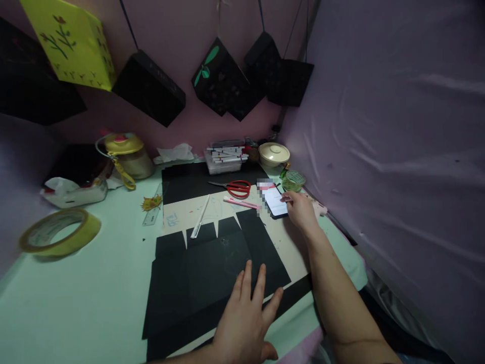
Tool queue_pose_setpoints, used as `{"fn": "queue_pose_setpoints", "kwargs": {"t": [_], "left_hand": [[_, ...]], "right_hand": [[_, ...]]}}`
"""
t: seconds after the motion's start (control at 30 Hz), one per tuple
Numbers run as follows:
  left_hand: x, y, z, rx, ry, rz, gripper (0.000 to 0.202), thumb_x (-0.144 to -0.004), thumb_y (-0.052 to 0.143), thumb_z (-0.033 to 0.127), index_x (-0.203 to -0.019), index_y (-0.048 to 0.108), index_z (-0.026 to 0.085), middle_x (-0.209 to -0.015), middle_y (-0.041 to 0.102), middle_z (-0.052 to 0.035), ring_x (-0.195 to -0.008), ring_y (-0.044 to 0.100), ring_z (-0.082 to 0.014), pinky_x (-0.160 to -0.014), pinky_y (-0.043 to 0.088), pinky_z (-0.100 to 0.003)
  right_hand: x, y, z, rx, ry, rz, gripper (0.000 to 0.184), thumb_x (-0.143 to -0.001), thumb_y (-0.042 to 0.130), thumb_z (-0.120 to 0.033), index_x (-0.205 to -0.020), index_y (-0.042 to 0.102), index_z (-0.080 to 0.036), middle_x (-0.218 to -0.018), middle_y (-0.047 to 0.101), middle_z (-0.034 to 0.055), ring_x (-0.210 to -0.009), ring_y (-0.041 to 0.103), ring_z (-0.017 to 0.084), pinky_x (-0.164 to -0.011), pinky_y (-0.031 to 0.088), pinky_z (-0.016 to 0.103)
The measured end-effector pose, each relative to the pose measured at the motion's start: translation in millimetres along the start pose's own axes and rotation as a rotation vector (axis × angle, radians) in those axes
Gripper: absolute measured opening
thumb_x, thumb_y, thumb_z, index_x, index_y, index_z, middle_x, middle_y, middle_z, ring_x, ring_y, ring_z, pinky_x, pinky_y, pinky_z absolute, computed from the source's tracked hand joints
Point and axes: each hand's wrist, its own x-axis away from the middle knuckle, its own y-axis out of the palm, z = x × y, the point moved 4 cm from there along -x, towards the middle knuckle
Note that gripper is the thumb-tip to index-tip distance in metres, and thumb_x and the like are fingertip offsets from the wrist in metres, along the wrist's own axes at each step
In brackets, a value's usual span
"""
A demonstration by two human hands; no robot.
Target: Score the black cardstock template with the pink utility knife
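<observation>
My left hand [244, 318] lies flat with fingers spread on a cut sheet of black paper [204, 273] at the near edge of the table. My right hand [301, 210] reaches out to a lit phone [276, 202] lying at the right side, with a fingertip touching its screen; the other fingers are loosely curled and hold nothing. Red-handled scissors [235, 188], a pink pen [242, 203] and a white stick [200, 223] lie on the beige board beyond the black paper.
A yellow tape roll [60, 232] sits at the left on the pale green table [94, 283]. At the back stand a box of markers [226, 154], a cream bowl [274, 153], a yellow-lidded jar [127, 154] and tissues. Black paper bags [222, 81] hang on the wall. Purple cloth [397, 151] closes the right side.
</observation>
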Motion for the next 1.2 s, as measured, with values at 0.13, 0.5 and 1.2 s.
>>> {"fn": "queue_pose_setpoints", "kwargs": {"t": [0.13, 0.5, 1.2], "left_hand": [[-0.4, 0.7, -0.4, 0.019, 0.001, 0.008, 0.099, -0.069, 0.058, 0.080, -0.150, 0.024, 0.035, -0.157, 0.021, -0.0198, -0.142, 0.005, -0.0505, -0.105, 0.022, -0.061], [-0.7, -2.5, -1.6, 0.039, 0.005, -0.048, 0.099, -0.071, 0.059, 0.077, -0.151, 0.018, 0.035, -0.157, 0.019, -0.0201, -0.142, 0.007, -0.0505, -0.104, 0.024, -0.063], [-3.3, -0.4, -3.2, 0.132, 0.026, -0.124, 0.096, -0.074, 0.058, 0.074, -0.151, 0.017, 0.034, -0.158, 0.013, -0.0227, -0.140, 0.003, -0.0523, -0.102, 0.025, -0.067]], "right_hand": [[-0.3, 8.4, -2.5, 0.010, -0.046, -0.054, 0.047, -0.069, 0.044, -0.002, -0.102, 0.071, -0.022, -0.095, 0.073, 0.0070, -0.095, 0.060, 0.026, -0.085, 0.045, 0.037], [-2.1, 5.0, -5.0, 0.009, -0.004, -0.029, 0.051, -0.072, 0.042, -0.004, -0.112, 0.069, -0.020, -0.105, 0.067, 0.0122, -0.101, 0.060, 0.026, -0.090, 0.045, 0.039], [4.8, -22.1, -22.5, 0.078, 0.028, 0.074, 0.042, -0.076, 0.044, -0.006, -0.105, 0.071, -0.019, -0.109, 0.070, 0.0095, -0.106, 0.060, 0.026, -0.095, 0.039, 0.039]]}}
